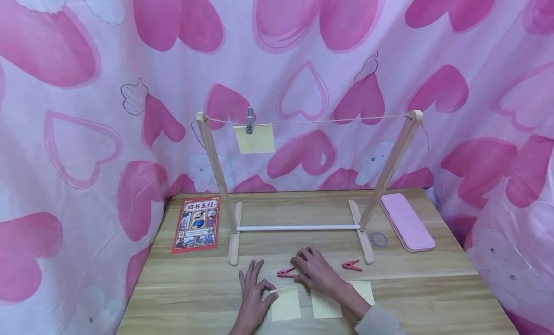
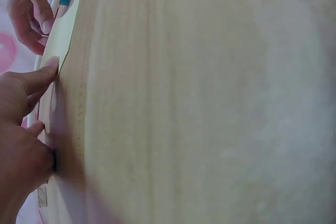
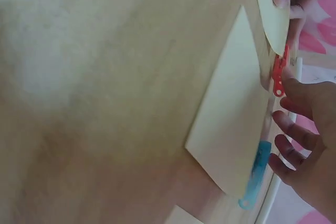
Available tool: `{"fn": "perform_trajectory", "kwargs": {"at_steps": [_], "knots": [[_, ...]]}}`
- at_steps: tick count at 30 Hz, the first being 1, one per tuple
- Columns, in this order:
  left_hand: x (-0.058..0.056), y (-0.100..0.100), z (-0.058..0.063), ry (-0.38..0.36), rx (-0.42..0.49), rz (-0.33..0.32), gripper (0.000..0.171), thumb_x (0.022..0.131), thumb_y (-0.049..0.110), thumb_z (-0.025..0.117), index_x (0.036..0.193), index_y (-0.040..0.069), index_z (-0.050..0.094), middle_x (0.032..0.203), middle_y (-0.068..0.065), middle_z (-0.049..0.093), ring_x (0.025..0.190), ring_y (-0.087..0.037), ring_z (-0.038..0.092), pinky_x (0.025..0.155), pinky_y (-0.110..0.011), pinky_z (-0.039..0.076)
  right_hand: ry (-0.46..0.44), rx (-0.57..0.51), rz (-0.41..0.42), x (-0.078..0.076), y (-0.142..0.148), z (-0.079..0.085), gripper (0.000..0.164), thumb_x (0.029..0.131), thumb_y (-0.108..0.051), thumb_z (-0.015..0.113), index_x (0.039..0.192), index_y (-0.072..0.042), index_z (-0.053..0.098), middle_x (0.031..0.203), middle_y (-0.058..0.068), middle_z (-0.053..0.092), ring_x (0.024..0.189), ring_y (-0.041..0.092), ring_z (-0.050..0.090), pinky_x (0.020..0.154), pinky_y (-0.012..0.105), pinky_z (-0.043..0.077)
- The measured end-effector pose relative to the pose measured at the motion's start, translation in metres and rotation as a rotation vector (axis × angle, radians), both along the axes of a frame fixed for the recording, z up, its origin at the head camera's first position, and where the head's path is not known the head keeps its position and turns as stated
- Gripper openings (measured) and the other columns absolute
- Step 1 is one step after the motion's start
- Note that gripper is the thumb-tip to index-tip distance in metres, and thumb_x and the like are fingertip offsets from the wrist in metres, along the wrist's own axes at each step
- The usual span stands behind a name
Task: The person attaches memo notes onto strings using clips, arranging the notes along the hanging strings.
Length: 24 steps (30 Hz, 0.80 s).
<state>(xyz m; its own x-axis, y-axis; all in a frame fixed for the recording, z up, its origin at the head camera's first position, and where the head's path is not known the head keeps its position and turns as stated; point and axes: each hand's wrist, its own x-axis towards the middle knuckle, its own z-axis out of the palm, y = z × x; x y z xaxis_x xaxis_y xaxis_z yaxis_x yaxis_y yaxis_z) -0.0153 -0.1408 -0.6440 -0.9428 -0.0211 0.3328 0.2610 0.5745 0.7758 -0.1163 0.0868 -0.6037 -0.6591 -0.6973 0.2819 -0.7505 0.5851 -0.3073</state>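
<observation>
In the head view my left hand (image 1: 253, 296) pinches the upper left corner of a small pale yellow paper note (image 1: 286, 305) between thumb and index finger. The other fingers spread over the table. Beside that note's top edge, a red clothespin (image 1: 284, 273) has its handle ends between the thumb and index finger of my right hand (image 1: 318, 273). The right wrist view shows the right thumb against the red clothespin (image 3: 280, 72). A blue clothespin (image 3: 255, 174) lies under that hand's other fingers. More yellow notes (image 1: 326, 306) lie beneath the right wrist, partly hidden.
A wooden frame (image 1: 388, 174) with a string stands behind the hands; a grey clothespin (image 1: 249, 121) holds a yellow note (image 1: 256, 140) on it. Another red clothespin (image 1: 351, 265) lies to the right. Around are a booklet (image 1: 196, 225), a grey ring (image 1: 379, 233) and a pink case (image 1: 407, 223).
</observation>
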Motion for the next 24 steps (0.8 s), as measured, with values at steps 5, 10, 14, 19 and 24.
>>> {"fn": "perform_trajectory", "kwargs": {"at_steps": [5,10,14,19,24], "knots": [[0.002,0.000,0.000,0.089,0.050,0.059,0.017,0.084,0.006,0.086,0.091,0.015,0.074,0.136,-0.021,0.071,0.137,-0.049,0.054,0.134,-0.031,-0.013,0.021,0.013,-0.020,0.003,-0.005,-0.008,0.032,0.089,-0.028,0.092,0.110,-0.011,0.074,0.114,0.001,0.064,0.103,0.016,0.048,0.087,0.033,0.048],[0.005,-0.004,0.010,-0.063,0.272,0.080,0.015,0.092,0.002,0.082,0.100,0.014,0.078,0.110,-0.003,0.078,0.110,-0.018,0.072,0.127,-0.012,0.017,0.066,-0.070,-0.030,0.004,-0.005,-0.012,0.027,0.089,-0.022,0.091,0.106,-0.011,0.072,0.109,0.001,0.066,0.100,0.016,0.052,0.085,0.034,0.050],[0.007,-0.003,0.022,-0.188,0.363,0.109,0.011,0.098,0.006,0.080,0.104,0.015,0.081,0.103,0.003,0.077,0.100,-0.005,0.070,0.102,-0.015,0.050,0.022,-0.192,-0.017,0.002,0.000,-0.012,0.027,0.092,-0.021,0.088,0.110,-0.008,0.071,0.107,0.002,0.070,0.101,0.018,0.058,0.088,0.038,0.053],[0.005,0.002,0.035,-0.215,0.411,0.131,0.011,0.100,0.009,0.078,0.109,0.014,0.083,0.106,0.000,0.079,0.100,-0.003,0.070,0.092,-0.020,0.056,-0.170,-0.322,-0.004,0.000,0.006,-0.005,0.027,0.096,-0.012,0.083,0.118,-0.002,0.071,0.110,0.003,0.072,0.104,0.019,0.065,0.092,0.037,0.058],[0.002,0.006,0.044,-0.245,0.509,0.172,0.015,0.100,0.007,0.079,0.114,0.007,0.080,0.104,-0.006,0.078,0.097,-0.003,0.070,0.090,-0.017,0.056,-0.311,-0.379,0.001,-0.001,0.013,0.006,0.029,0.096,-0.001,0.080,0.123,0.002,0.071,0.111,0.006,0.073,0.101,0.023,0.071,0.092,0.036,0.062]]}}
